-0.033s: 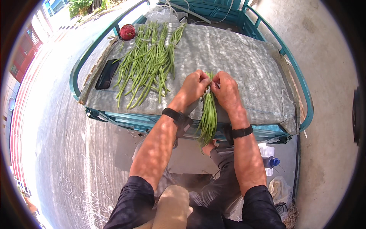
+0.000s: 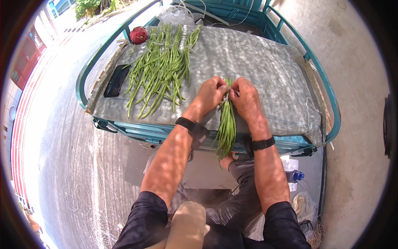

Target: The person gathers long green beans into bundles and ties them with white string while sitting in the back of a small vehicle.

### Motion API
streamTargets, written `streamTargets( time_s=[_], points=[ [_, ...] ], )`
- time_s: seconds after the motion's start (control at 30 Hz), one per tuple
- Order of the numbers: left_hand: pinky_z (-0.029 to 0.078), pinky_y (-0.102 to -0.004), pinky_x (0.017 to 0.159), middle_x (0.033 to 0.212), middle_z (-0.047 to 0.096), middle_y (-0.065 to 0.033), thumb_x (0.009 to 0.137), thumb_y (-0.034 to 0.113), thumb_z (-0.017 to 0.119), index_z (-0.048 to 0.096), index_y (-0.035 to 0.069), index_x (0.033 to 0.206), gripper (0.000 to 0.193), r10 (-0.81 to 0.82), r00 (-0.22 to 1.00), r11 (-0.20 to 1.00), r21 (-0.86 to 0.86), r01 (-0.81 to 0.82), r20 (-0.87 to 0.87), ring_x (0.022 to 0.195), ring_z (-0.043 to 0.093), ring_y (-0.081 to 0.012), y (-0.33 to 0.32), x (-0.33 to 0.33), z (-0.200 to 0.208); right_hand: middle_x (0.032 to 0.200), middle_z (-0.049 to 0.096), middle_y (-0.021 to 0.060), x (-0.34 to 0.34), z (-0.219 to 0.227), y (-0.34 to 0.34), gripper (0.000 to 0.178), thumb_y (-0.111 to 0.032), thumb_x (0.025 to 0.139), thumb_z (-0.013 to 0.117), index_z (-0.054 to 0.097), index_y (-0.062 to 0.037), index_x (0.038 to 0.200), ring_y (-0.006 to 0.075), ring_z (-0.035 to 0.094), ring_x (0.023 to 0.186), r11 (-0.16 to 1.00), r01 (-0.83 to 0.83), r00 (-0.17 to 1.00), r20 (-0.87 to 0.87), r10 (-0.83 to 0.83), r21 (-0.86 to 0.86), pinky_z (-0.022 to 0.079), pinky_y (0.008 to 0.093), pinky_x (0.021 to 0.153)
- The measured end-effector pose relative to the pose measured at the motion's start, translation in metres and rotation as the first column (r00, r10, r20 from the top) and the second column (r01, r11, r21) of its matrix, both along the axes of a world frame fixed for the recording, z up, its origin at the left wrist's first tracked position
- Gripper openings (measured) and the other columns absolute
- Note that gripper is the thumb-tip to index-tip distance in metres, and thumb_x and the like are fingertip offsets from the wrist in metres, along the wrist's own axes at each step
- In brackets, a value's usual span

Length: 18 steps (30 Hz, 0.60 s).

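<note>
A bundle of long green beans lies across the near edge of a grey woven sheet, its lower ends hanging over the edge. At its upper part, a small pale bit of a thin tie shows between my hands. My left hand pinches there from the left, thumb and fingertips pressed together. From the right, my right hand pinches close beside it. The fingertips partly hide the tie. Left of my hands, several tied bundles of green beans lie fanned out, pale bands round their upper parts.
The grey sheet covers the bed of a teal cart with a curved side rail. A black phone and a red dragon fruit lie at the left. A blue-capped bottle and plastic bags are low at the right.
</note>
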<state>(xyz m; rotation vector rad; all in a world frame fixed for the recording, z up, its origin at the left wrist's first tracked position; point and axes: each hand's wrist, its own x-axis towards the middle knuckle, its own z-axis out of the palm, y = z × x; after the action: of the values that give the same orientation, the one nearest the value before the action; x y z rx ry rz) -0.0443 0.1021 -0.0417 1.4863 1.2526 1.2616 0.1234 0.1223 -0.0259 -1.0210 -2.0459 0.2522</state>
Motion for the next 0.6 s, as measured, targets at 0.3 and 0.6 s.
streamTargets(
  time_s=[0.3,0.6],
  points=[
    [0.046,-0.0280,0.059,0.076,0.062,-0.0017,0.095,0.017,0.064,0.066,-0.004,0.101,0.022,0.031,0.998,0.999,-0.032,-0.033,-0.049,0.067,0.054,-0.0095,-0.0004,-0.0016,0.0069,0.088,0.064,0.0171,-0.0032,-0.0048,-0.0025,0.018,0.001,0.084,0.071,0.055,-0.0018,0.093,0.0382,0.066,0.082,0.998,0.005,0.999,-0.036,-0.003,0.065,0.053,0.0463,0.071],
    [0.045,-0.0272,0.053,0.080,0.065,-0.0048,0.094,0.006,0.059,0.068,-0.001,0.109,0.019,0.025,1.000,0.998,0.063,-0.025,0.005,0.065,0.054,-0.0079,-0.0010,0.0038,0.0061,0.091,0.063,0.0159,-0.0040,-0.0066,-0.0028,0.018,0.000,0.083,0.071,0.056,-0.0035,0.094,0.0377,0.066,0.084,0.992,-0.004,1.000,-0.017,0.006,0.122,0.054,0.0458,0.071]
  ],
)
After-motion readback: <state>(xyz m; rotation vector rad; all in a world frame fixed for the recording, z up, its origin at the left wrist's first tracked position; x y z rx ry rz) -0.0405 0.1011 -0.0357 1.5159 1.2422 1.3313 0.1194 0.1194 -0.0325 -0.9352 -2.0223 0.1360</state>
